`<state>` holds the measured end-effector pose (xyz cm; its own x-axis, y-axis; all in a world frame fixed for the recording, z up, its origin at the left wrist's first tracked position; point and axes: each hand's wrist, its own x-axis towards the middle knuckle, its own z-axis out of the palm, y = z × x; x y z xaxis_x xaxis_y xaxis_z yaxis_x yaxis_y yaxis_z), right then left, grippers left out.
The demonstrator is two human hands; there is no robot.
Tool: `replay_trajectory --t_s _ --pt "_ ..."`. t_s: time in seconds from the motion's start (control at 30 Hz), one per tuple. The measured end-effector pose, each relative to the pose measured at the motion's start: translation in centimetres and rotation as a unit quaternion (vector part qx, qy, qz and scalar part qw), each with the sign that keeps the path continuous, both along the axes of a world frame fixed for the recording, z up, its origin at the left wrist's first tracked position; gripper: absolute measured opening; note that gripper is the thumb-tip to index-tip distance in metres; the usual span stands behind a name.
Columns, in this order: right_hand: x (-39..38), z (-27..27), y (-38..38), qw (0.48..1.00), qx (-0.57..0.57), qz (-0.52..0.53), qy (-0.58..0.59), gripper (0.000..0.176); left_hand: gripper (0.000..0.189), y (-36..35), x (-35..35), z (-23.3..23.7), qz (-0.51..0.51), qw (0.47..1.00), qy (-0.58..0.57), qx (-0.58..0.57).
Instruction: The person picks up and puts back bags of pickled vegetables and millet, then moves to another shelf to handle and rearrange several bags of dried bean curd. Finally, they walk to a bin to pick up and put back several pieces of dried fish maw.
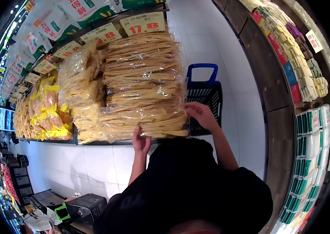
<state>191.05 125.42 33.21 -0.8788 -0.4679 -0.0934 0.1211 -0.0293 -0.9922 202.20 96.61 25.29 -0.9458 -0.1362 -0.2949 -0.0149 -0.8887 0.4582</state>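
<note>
A clear plastic bag of long, pale-yellow dried tofu sticks (145,120) lies at the near edge of the display, crosswise in front of me. My left hand (141,142) grips its near edge, thumb up against the plastic and the other fingers partly hidden below. At the bag's right end, my right hand (199,114) has its fingers bent together on the plastic. More bags of the same sticks (143,70) are stacked in rows behind it. Beyond the right hand stands a black shopping basket with a blue handle (203,74), partly hidden by my arm.
Left of the sticks are clear bags of pale dried goods (80,74) and yellow packets (51,111). Price signs (143,25) line the shelf behind. Across the tiled aisle (243,101) runs another stocked counter (276,89). Another black basket (87,206) is at lower left.
</note>
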Motion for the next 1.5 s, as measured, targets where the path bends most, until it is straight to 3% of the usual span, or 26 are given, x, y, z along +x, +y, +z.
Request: replay_trajectory --t_s 0.13,0.2,0.23,0.3,0.43,0.53,0.6,0.63,0.7,0.83,0.9,0.97,1.0,1.03,1.13,1.23,1.3,1.37,1.5 --pt "-1.9 -0.7 -1.0 0.998 -0.018 -0.052 0.009 0.024 0.032 -1.0 0.7 -0.2 0.003 1.000 -0.012 -0.020" --pt "-2.5 -0.5 -2.3 0.978 0.049 -0.172 0.111 0.024 0.035 -1.1 1.1 0.3 -0.002 0.999 -0.008 -0.034" --pt "-3.0 -0.8 -3.1 0.978 0.049 -0.170 0.112 0.024 0.035 -1.0 1.2 0.5 -0.001 0.999 -0.007 -0.033" --pt "-3.9 -1.4 -4.6 0.923 0.129 -0.296 0.211 0.024 0.039 -0.9 1.3 0.6 0.006 0.999 -0.013 -0.043" --pt "-3.8 0.3 -5.2 0.912 0.148 -0.263 0.279 0.028 0.040 -0.5 1.1 0.4 0.013 1.000 -0.012 -0.023" --pt "-2.8 1.8 -4.5 0.954 0.181 -0.151 0.185 0.035 0.037 0.7 0.2 1.4 0.016 1.000 -0.017 -0.020" --pt "-1.9 1.8 -4.4 0.985 0.141 -0.036 0.090 0.039 0.034 0.9 -0.3 1.2 0.017 0.999 -0.049 -0.012" --pt "-1.5 1.8 -4.5 0.985 0.142 -0.027 0.092 0.039 0.034 1.1 -0.7 1.2 0.027 0.998 -0.049 -0.011" --pt "-0.1 1.8 -4.8 0.949 0.166 -0.094 0.251 0.041 0.033 1.7 -2.0 2.2 0.024 0.998 -0.042 -0.031" --pt "1.4 0.4 -4.5 0.950 0.135 -0.103 0.261 0.050 0.031 1.6 -4.1 2.8 0.038 0.994 -0.090 -0.053" --pt "2.3 1.3 -4.7 0.971 0.168 -0.114 0.124 0.057 0.035 0.0 -4.5 -0.1 0.041 0.989 -0.122 -0.074" --pt "2.4 0.9 -4.7 0.979 0.143 -0.098 0.110 0.058 0.039 -0.7 -4.6 0.3 -0.045 0.959 -0.162 -0.229" --pt "2.4 0.6 -4.6 0.985 0.117 -0.084 0.095 0.058 0.046 -0.6 -4.6 1.0 -0.037 0.929 -0.169 -0.326" --pt "2.3 -0.3 -4.4 0.985 0.117 -0.088 0.095 0.058 0.046 -0.8 -4.5 1.9 -0.040 0.929 -0.167 -0.327" --pt "2.0 -2.4 -4.6 0.983 0.106 -0.105 0.107 0.055 0.061 -2.4 -4.2 4.5 -0.132 0.855 -0.216 -0.453" --pt "1.8 -2.4 -5.4 0.976 0.094 -0.150 0.125 0.048 0.064 -2.5 -4.1 5.0 -0.131 0.833 -0.230 -0.486" --pt "1.4 -3.3 -5.8 0.957 0.154 -0.159 0.188 0.040 0.063 -3.1 -3.7 2.4 -0.136 0.839 -0.229 -0.475" --pt "1.3 -3.0 -5.7 0.959 0.146 -0.155 0.186 0.038 0.060 -3.3 -3.4 0.5 -0.114 0.809 -0.193 -0.543" --pt "0.2 -3.3 -4.8 0.961 0.132 -0.108 0.217 0.031 0.038 -2.6 -2.0 -0.5 -0.070 0.865 -0.128 -0.480"
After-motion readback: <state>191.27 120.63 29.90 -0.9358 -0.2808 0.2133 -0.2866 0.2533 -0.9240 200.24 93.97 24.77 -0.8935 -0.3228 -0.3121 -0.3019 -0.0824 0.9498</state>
